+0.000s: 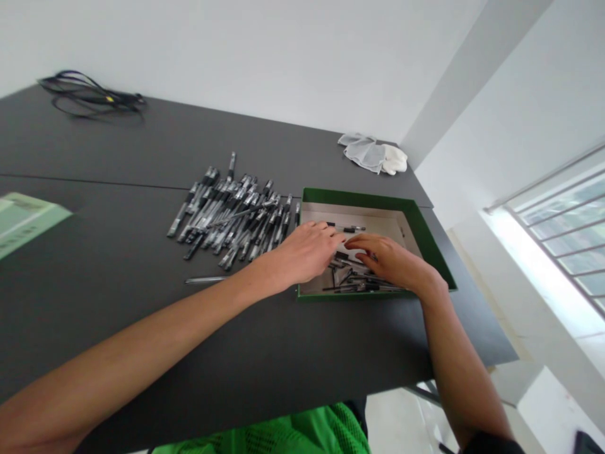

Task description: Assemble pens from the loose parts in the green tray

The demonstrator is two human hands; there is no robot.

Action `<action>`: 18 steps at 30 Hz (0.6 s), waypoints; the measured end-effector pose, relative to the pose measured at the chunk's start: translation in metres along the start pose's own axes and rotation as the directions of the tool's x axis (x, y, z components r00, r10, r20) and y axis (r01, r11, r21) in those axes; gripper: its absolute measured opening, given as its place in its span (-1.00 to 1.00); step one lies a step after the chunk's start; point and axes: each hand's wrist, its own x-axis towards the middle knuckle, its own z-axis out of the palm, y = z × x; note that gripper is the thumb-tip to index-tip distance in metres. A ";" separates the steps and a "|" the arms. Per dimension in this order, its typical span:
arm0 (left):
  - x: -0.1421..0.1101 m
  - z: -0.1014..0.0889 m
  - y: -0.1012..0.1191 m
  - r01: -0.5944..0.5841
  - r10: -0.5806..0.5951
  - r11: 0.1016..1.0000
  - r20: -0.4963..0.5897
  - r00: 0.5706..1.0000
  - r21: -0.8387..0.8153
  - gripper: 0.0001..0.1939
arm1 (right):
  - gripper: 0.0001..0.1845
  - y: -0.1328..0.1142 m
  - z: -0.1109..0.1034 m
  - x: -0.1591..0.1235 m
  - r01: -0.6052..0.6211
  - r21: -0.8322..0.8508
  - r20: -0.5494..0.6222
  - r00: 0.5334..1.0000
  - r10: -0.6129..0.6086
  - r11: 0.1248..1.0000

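My left hand [317, 249] reaches over the left wall of a shallow green box [430, 246]. Its fingers curl down, close together, and whatever they hold is hidden behind the hand. Inside the same box, my right hand [385, 255] hovers low over loose pens [363, 287], palm down. Its fingers arch, with a gap between thumb and forefinger; no pen shows clearly in its grip. Beyond my left fingertips a pen [350, 228] with a black grip lies on the box floor. Left of the box spreads a heap of clear pens with black grips [231, 214].
A single pen [205, 280] lies apart, in front of the heap. On the dark table [104, 252] are also a light green box or packet [28, 221] at the left, a coiled black cable [94, 98] at the back, and white gloves [373, 153] near the wall.
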 end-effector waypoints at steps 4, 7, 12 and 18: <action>-0.002 0.006 -0.001 0.014 -0.015 0.999 0.018 1.000 0.051 -0.69 | -0.63 -0.005 -0.002 0.000 -0.012 -0.006 -0.046 0.999 0.012 1.000; -0.002 0.003 0.001 0.034 -0.039 0.997 0.078 0.996 0.064 -0.77 | -0.63 -0.006 0.000 -0.002 -0.065 -0.025 -0.002 0.998 0.065 0.998; 0.000 -0.012 0.007 0.061 -0.061 0.998 0.237 0.970 0.006 -0.85 | -0.75 -0.002 0.003 -0.003 -0.101 -0.004 0.105 0.989 0.101 0.995; 0.001 -0.011 0.010 0.098 -0.100 0.995 0.189 0.977 0.021 -0.82 | -0.83 0.004 0.004 -0.002 -0.238 0.033 0.229 0.947 0.224 0.971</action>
